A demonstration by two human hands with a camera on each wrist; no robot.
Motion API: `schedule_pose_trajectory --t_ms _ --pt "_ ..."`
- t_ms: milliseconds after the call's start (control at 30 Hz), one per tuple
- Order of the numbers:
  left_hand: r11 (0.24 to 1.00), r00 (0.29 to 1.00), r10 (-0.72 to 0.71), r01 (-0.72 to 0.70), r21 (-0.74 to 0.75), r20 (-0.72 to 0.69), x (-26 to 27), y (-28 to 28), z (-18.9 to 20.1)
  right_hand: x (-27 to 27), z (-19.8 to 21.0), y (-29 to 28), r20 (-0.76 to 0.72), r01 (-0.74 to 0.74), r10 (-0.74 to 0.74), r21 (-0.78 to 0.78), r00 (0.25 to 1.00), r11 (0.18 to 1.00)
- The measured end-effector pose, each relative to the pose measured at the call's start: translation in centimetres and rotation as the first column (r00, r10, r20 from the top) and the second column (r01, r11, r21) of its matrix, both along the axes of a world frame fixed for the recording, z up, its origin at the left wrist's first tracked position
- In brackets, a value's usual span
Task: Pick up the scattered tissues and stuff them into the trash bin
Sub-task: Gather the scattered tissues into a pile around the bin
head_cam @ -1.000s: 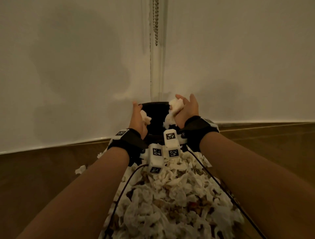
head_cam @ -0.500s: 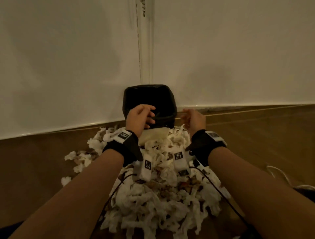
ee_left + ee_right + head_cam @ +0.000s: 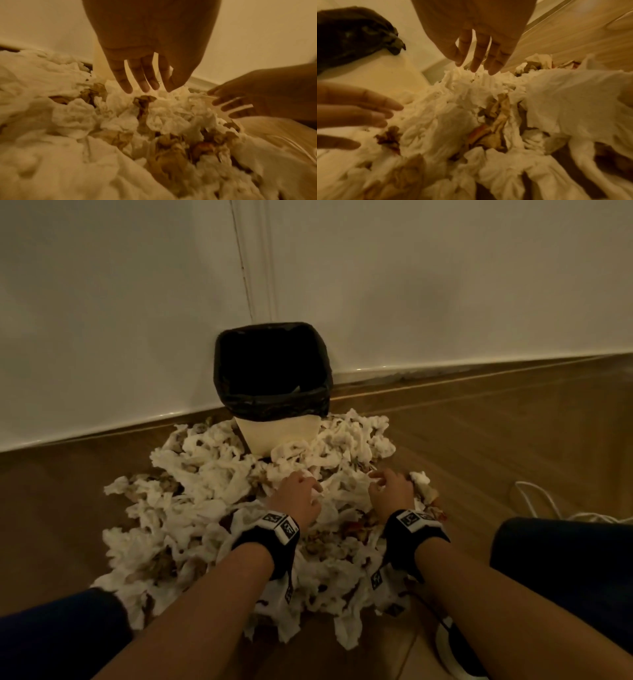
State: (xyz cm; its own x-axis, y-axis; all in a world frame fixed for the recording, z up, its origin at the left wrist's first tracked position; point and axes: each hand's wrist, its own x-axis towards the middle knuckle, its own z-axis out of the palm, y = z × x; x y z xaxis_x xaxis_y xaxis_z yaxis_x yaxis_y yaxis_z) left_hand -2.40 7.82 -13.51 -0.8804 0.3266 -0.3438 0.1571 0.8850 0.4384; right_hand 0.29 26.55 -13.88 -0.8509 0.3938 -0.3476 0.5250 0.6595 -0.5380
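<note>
Fingers (image 3: pixel 127 82) spread on crumpled, brown-stained white tissues (image 3: pixel 205 474).

The right hand (image 3: pixel 476 27) reaches down from the top of the view, its straight, slightly spread fingers (image 3: pixel 477 56) touching the crest of a heap of crumpled white tissues (image 3: pixel 453 108) (some brown-stained scraps lie mixed in). At the left edge the left hand (image 3: pixel 351 108) comes in with fingers extended, resting against the same heap. Behind it stands the pale trash bin (image 3: pixel 385 75) with its black liner (image 3: pixel 351 35) folded over the rim, and wooden floor (image 3: pixel 573 33) shows at upper right.
</note>
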Motion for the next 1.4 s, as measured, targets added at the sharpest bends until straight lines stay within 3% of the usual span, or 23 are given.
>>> schedule_pose_trajectory --t_ms 133,233,367,500,633,767,867,933,1000,1100,1167,1233,1333,1367,1400 --pt "0.986 0.991 -0.106 0.094 -0.137 -0.080 1.1 1.3 -1.5 0.6 -0.9 -0.4 0.099 -0.286 0.272 0.175 0.957 0.942" --pt "0.959 0.984 -0.177 0.179 -0.218 0.026 1.2 1.6 -2.6 0.7 -1.6 -0.9 0.246 -0.458 0.412 0.170 0.877 0.873" --pt "0.951 0.973 -0.228 0.229 -0.208 0.025 0.9 1.3 -2.8 0.3 -1.9 -0.7 0.279 -0.486 0.437 0.133 0.855 0.864" --pt "0.996 0.996 -0.078 0.076 -0.035 -0.044 -0.1 0.7 -2.4 -0.2 -1.5 -0.1 0.103 -0.352 0.340 0.147 0.935 0.924" --pt "0.979 0.987 0.149 -0.139 0.148 -0.058 -0.5 -0.3 -1.9 -0.2 -0.8 0.1 -0.076 -0.104 0.110 0.083 0.991 0.991" --pt "0.918 0.956 0.291 -0.271 0.291 -0.028 -0.5 -0.7 -1.4 -0.4 -0.3 -0.1 -0.158 0.132 -0.162 -0.183 0.974 0.974" --pt "0.885 0.938 0.347 -0.334 0.324 0.019 -0.5 -0.9 -0.9 -0.8 0.1 -0.1 -0.151 0.205 -0.246 -0.243 0.957 0.948" --pt "0.907 0.943 0.332 -0.317 0.276 -0.009 -0.6 -1.0 -0.8 -0.9 0.1 0.2 -0.115 0.315 -0.380 -0.370 0.918 0.874" --pt "0.887 0.939 0.340 -0.335 0.318 0.039 -0.8 -1.3 -0.9 -0.8 -0.1 0.4 -0.036 0.403 -0.477 -0.482 0.878 0.778" --pt "0.843 0.924 0.357 -0.381 0.381 0.133 -1.1 -1.6 -0.8 -0.3 -0.1 0.9 0.114 0.471 -0.526 -0.630 0.843 0.617" --pt "0.780 0.892 0.407 -0.451 0.433 0.195 -1.1 -1.6 -0.6 -0.2 0.1 1.2 0.182 0.461 -0.515 -0.741 0.838 0.489" --pt "0.713 0.851 0.451 -0.526 0.464 0.271 -1.2 -1.6 -0.7 -0.2 0.4 1.4 0.260 0.439 -0.514 -0.859 0.817 0.264" --pt "0.626 0.796 0.446 -0.604 0.493 0.409 -1.4 -1.6 -0.7 0.0 1.2 1.3 0.415 0.447 -0.520 -0.892 0.747 -0.069" --pt "0.561 0.766 0.440 -0.642 0.522 0.469 -1.5 -1.6 -0.5 0.0 1.1 1.5 0.438 0.453 -0.519 -0.885 0.734 -0.107" --pt "0.495 0.728 0.450 -0.685 0.534 0.517 -1.4 -1.6 -0.4 0.1 0.9 1.6 0.440 0.467 -0.516 -0.880 0.735 -0.084"
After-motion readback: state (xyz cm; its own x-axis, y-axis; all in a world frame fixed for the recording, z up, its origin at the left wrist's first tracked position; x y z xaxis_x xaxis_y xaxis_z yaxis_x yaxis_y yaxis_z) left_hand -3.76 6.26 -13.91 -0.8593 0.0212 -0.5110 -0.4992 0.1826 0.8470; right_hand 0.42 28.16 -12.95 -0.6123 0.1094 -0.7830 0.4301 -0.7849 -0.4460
